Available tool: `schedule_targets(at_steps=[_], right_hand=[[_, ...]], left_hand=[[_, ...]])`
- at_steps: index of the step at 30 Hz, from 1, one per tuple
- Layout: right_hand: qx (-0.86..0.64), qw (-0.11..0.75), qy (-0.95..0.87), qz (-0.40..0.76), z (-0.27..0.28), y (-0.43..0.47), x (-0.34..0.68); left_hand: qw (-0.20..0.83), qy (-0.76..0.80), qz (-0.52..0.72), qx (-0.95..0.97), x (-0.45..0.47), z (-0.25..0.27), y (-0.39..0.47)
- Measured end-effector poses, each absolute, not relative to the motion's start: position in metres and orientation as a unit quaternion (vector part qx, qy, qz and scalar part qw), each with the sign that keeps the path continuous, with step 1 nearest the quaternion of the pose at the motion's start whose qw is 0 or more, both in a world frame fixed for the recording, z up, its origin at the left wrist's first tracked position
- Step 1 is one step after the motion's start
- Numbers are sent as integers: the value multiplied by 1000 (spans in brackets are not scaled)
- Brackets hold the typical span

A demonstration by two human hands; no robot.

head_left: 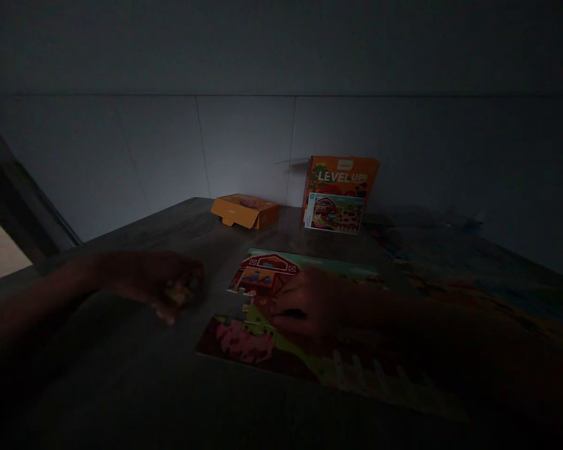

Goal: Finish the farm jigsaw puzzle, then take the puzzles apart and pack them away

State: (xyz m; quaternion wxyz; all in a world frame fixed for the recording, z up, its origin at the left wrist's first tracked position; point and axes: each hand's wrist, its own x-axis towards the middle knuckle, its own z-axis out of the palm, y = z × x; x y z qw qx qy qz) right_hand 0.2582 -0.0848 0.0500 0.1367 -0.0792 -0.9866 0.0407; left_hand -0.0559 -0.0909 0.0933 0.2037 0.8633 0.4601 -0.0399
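A farm-scene jigsaw puzzle (244,344) lies on the grey table, largely put together, with a gap at its left edge between the red barn and the pink pig. My right hand (304,303) rests over the middle of it. Its curled fingertips pinch a reddish-brown puzzle piece (263,304) beside that gap. The forearm hides much of the puzzle's right half. Left of the puzzle, my left hand (154,281) is closed around a small yellowish puzzle piece (179,294), held just above the table. Dim light blurs its fingers.
An orange box (246,210) with its flap open lies at the back of the table (136,369). Beside it stands an orange "LEVEL UP!" box (342,172), with a farm picture card (336,214) leaning on its front. Clear plastic and colourful sheets (473,275) lie at right.
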Motion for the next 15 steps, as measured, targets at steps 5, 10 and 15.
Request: schedule_targets(at_steps=[5,10,15], right_hand=[[-112,161,-980,36,43,-92,255],[-182,207,-953,123,27,-76,253],[-202,216,-944,145,26,-74,254]], left_hand=[[335,489,-64,803,-67,86,-92],[211,460,-80,859,-62,82,-87],[157,495,-82,850,-60,92,-96]])
